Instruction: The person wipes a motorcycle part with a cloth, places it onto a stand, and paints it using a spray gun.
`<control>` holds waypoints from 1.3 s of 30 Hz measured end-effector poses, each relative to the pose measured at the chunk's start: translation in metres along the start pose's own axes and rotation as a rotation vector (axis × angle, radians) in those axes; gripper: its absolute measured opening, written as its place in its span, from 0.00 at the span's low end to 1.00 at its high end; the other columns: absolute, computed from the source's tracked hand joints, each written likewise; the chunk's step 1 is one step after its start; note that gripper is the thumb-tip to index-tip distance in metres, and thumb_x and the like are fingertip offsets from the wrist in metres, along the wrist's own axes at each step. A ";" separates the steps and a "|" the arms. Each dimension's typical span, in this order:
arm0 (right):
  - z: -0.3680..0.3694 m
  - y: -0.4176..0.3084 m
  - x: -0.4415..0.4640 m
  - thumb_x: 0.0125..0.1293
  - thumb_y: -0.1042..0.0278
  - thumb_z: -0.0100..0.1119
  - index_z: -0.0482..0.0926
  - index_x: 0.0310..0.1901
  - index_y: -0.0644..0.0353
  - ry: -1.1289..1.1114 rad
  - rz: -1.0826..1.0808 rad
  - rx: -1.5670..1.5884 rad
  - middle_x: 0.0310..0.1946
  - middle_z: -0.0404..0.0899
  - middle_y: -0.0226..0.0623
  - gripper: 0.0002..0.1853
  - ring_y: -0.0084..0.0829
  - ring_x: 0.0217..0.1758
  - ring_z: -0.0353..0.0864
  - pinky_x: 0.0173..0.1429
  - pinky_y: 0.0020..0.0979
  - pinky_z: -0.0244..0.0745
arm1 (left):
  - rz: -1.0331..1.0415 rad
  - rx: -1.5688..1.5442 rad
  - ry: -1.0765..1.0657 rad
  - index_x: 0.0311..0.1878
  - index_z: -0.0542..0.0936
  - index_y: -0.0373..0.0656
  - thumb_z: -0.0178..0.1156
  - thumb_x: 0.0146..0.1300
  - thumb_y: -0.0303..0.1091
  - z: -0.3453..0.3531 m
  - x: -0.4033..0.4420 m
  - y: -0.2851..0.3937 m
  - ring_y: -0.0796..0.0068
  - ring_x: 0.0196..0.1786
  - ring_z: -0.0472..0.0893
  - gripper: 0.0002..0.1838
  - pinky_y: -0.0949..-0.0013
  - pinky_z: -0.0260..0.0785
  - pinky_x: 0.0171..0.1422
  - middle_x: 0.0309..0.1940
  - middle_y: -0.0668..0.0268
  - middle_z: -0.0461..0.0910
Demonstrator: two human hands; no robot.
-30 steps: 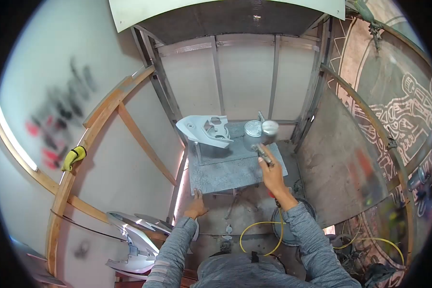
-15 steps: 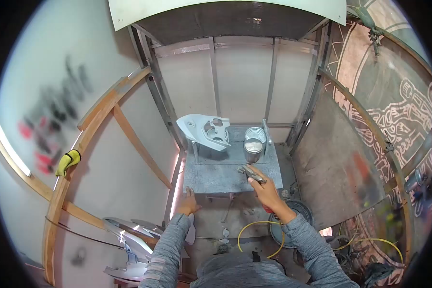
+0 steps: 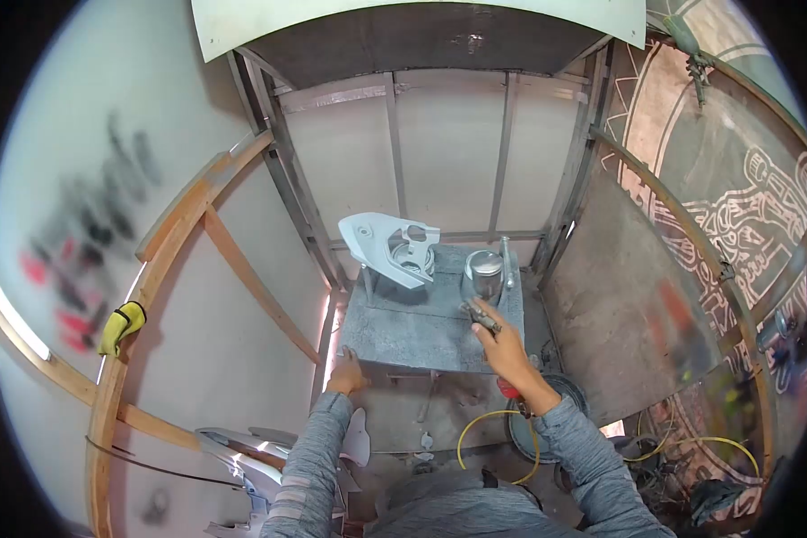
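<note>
My right hand (image 3: 508, 351) is closed round a spray gun (image 3: 481, 316) over the front right of the grey table (image 3: 403, 336). A shiny metal cup (image 3: 485, 276) sits just beyond the gun's head and appears to be part of it. It mostly covers a can behind it. At the table's front left corner is my left hand (image 3: 347, 373), fingers stretched out and holding nothing; whether it touches the edge I cannot tell. A pale grey motorcycle fairing panel (image 3: 381, 244) rests raised on a support at the table's back left.
A metal tube-like piece (image 3: 508, 262) stands at the table's back right. A yellow hose (image 3: 462, 439) loops below my right hand, near a dark bucket (image 3: 583, 394). More pale panels (image 3: 251, 466) lie lower left. A yellow glove (image 3: 121, 328) hangs on the left wooden frame.
The view has shifted slightly. My right hand and the spray gun have moved a little right, and the cup now covers the can's mouth. My left hand stays by the corner.
</note>
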State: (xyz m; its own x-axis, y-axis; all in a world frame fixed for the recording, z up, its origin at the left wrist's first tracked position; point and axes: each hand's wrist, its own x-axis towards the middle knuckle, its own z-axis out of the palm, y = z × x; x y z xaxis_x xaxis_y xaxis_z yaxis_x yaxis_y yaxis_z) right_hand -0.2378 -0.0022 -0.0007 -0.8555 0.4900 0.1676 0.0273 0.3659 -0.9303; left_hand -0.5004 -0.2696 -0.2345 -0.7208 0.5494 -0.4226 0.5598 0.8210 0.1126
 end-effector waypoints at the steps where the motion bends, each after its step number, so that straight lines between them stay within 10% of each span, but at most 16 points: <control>1: 0.000 0.003 0.003 0.69 0.71 0.55 0.69 0.67 0.60 0.008 0.012 -0.021 0.59 0.78 0.51 0.25 0.41 0.63 0.78 0.65 0.33 0.69 | -0.001 -0.003 -0.001 0.76 0.43 0.30 0.71 0.51 0.56 0.014 0.014 -0.008 0.43 0.77 0.56 0.63 0.55 0.54 0.78 0.79 0.44 0.39; 12: 0.029 -0.098 0.041 0.70 0.62 0.53 0.70 0.65 0.59 -0.085 0.003 -0.088 0.55 0.79 0.53 0.24 0.48 0.64 0.76 0.66 0.37 0.68 | -0.058 0.076 -0.133 0.76 0.45 0.29 0.62 0.58 0.56 -0.014 -0.024 0.031 0.39 0.74 0.61 0.55 0.49 0.58 0.75 0.78 0.44 0.40; 15: 0.039 -0.139 0.048 0.71 0.62 0.51 0.70 0.66 0.58 -0.099 -0.119 -0.046 0.48 0.82 0.48 0.23 0.42 0.47 0.85 0.52 0.37 0.77 | -0.009 0.035 -0.147 0.76 0.45 0.28 0.60 0.59 0.54 -0.018 -0.043 0.042 0.38 0.73 0.62 0.54 0.49 0.61 0.73 0.77 0.39 0.39; 17: 0.040 -0.158 0.049 0.71 0.62 0.51 0.68 0.68 0.54 -0.193 -0.035 0.299 0.31 0.74 0.31 0.25 0.20 0.16 0.68 0.19 0.26 0.64 | -0.009 0.014 -0.173 0.75 0.46 0.27 0.61 0.59 0.53 -0.033 -0.065 0.056 0.37 0.72 0.62 0.53 0.49 0.62 0.73 0.77 0.38 0.39; 29: -0.032 -0.045 0.028 0.69 0.62 0.54 0.71 0.65 0.53 0.066 0.065 -0.272 0.29 0.79 0.39 0.24 0.30 0.23 0.78 0.24 0.33 0.73 | 0.069 -0.011 -0.101 0.70 0.61 0.28 0.63 0.56 0.45 -0.010 -0.086 0.086 0.40 0.68 0.70 0.43 0.54 0.70 0.67 0.73 0.34 0.52; 39: 0.046 -0.144 0.022 0.69 0.61 0.53 0.72 0.65 0.55 -0.162 -0.131 -0.150 0.47 0.83 0.48 0.23 0.41 0.45 0.84 0.51 0.37 0.76 | 0.119 -0.052 -0.118 0.67 0.68 0.31 0.65 0.56 0.48 -0.003 -0.109 0.108 0.47 0.65 0.74 0.40 0.54 0.72 0.64 0.71 0.39 0.60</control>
State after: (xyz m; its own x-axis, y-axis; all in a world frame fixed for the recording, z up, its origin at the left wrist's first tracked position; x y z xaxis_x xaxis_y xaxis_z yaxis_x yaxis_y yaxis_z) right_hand -0.2845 -0.0800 0.1222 -0.9281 0.3017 0.2181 -0.0235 0.5372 -0.8431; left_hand -0.3625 -0.2402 -0.1733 -0.5957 0.6236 -0.5061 0.6142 0.7598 0.2133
